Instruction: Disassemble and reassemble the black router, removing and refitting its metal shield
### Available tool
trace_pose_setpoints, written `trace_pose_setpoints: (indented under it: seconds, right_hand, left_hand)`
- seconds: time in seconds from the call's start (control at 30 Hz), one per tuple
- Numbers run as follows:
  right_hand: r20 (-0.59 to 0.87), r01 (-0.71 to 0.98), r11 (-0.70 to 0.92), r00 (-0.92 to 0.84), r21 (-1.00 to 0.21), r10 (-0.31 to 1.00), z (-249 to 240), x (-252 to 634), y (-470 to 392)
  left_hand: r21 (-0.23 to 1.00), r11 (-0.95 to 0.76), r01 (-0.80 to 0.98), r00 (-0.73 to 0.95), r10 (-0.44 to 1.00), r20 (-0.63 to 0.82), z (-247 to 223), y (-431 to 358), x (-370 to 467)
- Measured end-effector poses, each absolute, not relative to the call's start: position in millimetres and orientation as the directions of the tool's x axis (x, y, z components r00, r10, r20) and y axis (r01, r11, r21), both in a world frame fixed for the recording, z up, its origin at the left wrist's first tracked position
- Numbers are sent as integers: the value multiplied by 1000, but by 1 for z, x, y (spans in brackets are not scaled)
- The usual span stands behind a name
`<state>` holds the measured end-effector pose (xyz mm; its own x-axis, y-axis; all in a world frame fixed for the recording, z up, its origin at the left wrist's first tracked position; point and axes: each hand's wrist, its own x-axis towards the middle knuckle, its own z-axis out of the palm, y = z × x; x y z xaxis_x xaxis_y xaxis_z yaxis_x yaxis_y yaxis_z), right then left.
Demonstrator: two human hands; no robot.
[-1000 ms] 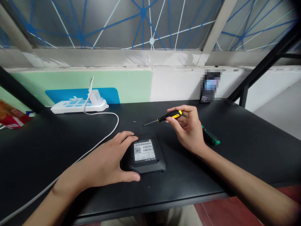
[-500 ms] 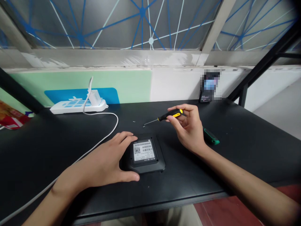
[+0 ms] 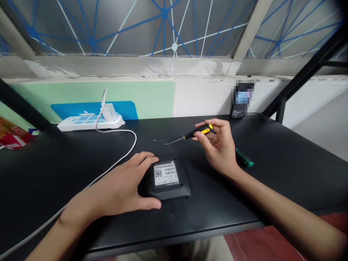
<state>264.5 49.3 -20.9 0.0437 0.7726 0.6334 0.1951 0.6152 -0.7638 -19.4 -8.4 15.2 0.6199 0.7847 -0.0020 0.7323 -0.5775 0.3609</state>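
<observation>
My left hand (image 3: pixel 123 186) grips a black square electronic device (image 3: pixel 186 190) by its left side, fingers at the far edge and thumb along the near edge. The device lies flat, a white label (image 3: pixel 166 173) with a QR code and barcodes facing up. Between its fingers and thumb, my right hand (image 3: pixel 219 145) holds a black-and-yellow screwdriver (image 3: pixel 198 131), closed round the handle. The shaft slants down to the left, with a small screw (image 3: pixel 166 144) at its tip. Another small screw (image 3: pixel 154 140) lies just beyond on the black table.
A green-and-black tool handle (image 3: pixel 244 158) lies behind my right wrist. Against the wall stand a white power strip (image 3: pixel 89 122) with a plugged-in charger (image 3: pixel 109 112) and a phone (image 3: pixel 239 103). A white cable (image 3: pixel 119 159) crosses the left side. A red packet (image 3: pixel 16 136) sits far left.
The screwdriver and my right hand have shifted very slightly up and right. The screw near the tip now lines up with the tip. My left hand and the device stay put.
</observation>
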Motion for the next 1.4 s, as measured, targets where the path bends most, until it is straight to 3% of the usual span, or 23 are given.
trace_pose_setpoints:
  seconds: [0.73,1.0,1.17,1.4]
  right_hand:
    - [587,229,568,16,-790,810,-24,262,52]
    - [605,159,588,89,-793,791,-19,264,53]
    - [510,58,508,176,-859,842,-14,272,58]
    - [377,-58,386,124,-920,918,-9,272,54]
  left_hand:
    - [364,-574,734,620,785,-12,17,-9,-19]
    - [349,-571,743,618,786,-31,18,-9,-18]
    - [355,-574,738,614,790,3,16,-8,-20]
    - [308,-541,783,577,816,-32,12,-4,-24]
